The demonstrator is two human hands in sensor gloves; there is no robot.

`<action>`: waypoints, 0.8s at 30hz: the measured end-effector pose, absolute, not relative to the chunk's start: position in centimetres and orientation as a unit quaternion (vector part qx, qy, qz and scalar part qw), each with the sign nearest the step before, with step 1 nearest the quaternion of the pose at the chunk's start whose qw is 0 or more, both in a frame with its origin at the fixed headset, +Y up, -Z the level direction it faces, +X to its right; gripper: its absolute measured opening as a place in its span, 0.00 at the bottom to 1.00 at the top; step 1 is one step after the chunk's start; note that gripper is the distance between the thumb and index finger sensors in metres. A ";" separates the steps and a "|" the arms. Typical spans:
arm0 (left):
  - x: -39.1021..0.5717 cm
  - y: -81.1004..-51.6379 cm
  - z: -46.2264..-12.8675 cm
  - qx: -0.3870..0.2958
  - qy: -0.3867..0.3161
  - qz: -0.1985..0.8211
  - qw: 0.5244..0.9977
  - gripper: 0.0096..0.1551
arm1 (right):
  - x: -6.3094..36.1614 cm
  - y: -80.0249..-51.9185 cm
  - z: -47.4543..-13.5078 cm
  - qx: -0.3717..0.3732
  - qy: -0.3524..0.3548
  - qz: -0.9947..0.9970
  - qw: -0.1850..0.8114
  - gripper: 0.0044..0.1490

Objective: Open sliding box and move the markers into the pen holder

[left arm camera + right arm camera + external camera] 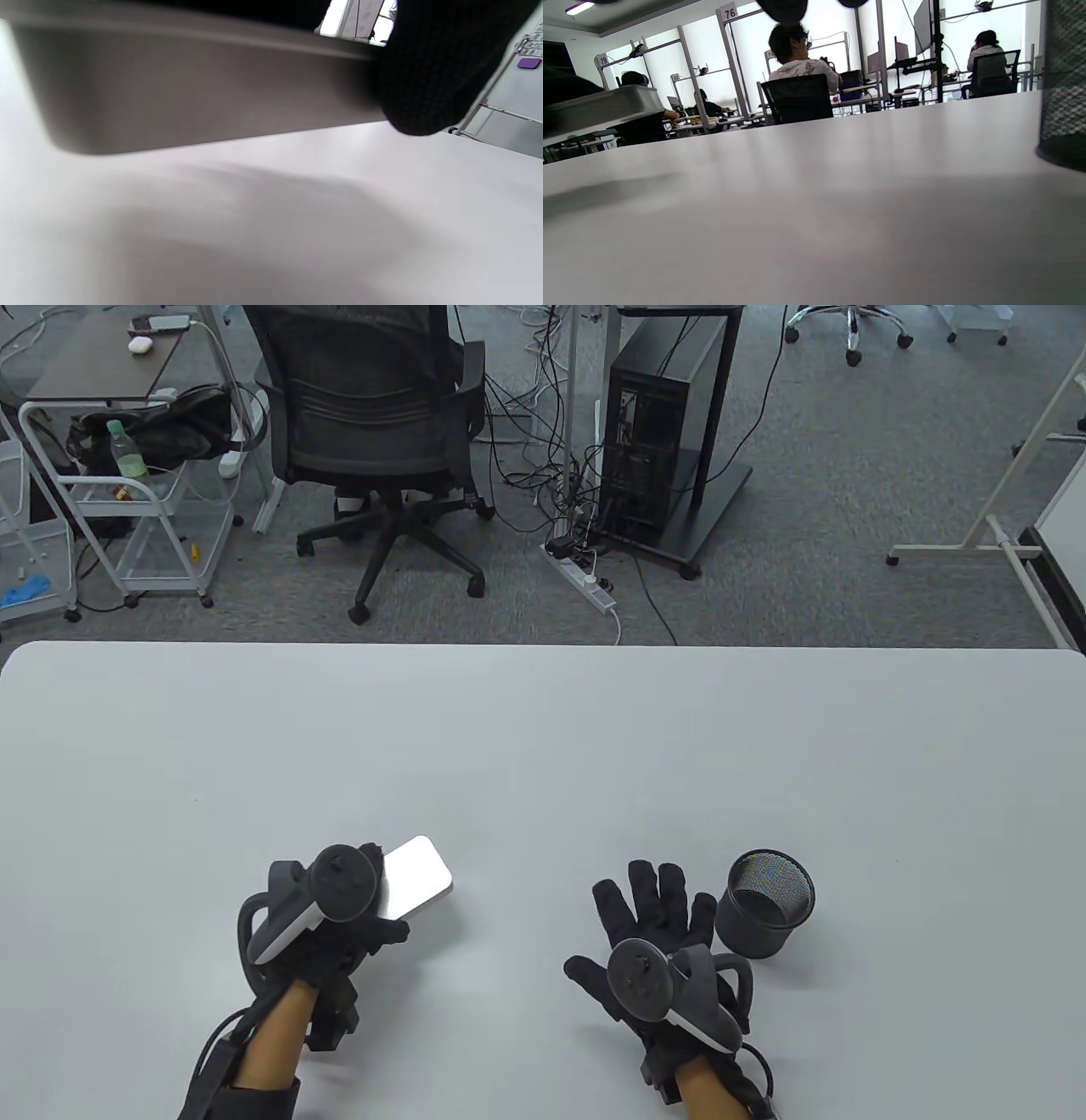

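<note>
In the lower left of the table view, the left hand [339, 925] reaches in from the bottom edge, forearm angled up and slightly right, its tracker [318, 899] on top. Its fingers curl round the near end of the sliding box [416, 884], a silver, round-cornered case whose far end points to the upper right. The left wrist view shows the box [191, 93] lifted off the white table [297, 220], a shadow beneath it and a gloved fingertip [428, 80] against its right end. The lid looks closed; no markers show.

Right of centre, the right hand [657, 937] lies palm down on the table [543, 746], fingers straight and spread, holding nothing. Just beside its fingertips, to the right, the black mesh pen holder [765, 913] stands upright; its wall [1062, 80] fills the right edge of the right wrist view.
</note>
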State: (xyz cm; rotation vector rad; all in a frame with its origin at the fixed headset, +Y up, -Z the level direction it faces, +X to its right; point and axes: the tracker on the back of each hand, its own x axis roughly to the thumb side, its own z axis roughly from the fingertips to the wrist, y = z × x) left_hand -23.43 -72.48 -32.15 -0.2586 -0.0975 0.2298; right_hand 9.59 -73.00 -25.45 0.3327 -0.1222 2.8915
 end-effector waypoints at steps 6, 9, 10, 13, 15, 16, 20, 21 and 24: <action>-18.9 -73.1 -32.2 -0.152 -0.101 0.100 0.978 0.43 | 10.0 -72.9 -25.6 0.109 -0.046 0.986 0.120 0.56; -17.0 -73.6 -32.0 -0.163 -0.114 0.080 0.977 0.43 | 10.1 -72.8 -25.6 0.108 -0.049 0.985 0.124 0.56; -16.7 -73.7 -32.0 -0.166 -0.115 0.078 0.976 0.43 | 10.0 -72.7 -25.6 0.109 -0.051 0.985 0.123 0.56; -15.6 -74.3 -31.8 -0.180 -0.124 0.075 0.973 0.43 | 9.8 -72.5 -25.5 0.115 -0.059 0.984 0.118 0.56; -14.9 -74.8 -31.7 -0.186 -0.132 0.078 0.971 0.43 | 9.7 -72.4 -25.4 0.120 -0.060 0.983 0.123 0.56; -14.6 -75.0 -31.7 -0.188 -0.135 0.078 0.970 0.43 | 9.6 -72.5 -25.4 0.122 -0.059 0.983 0.122 0.56; -13.3 -75.5 -31.5 -0.199 -0.151 0.069 0.966 0.43 | 9.4 -72.6 -25.5 0.125 -0.056 0.984 0.117 0.56; -13.0 -75.7 -31.5 -0.201 -0.155 0.067 0.965 0.42 | 9.4 -72.5 -25.5 0.125 -0.057 0.984 0.116 0.56; -12.1 -76.3 -31.5 -0.209 -0.164 0.061 0.962 0.42 | 9.2 -72.4 -25.3 0.128 -0.062 0.983 0.115 0.56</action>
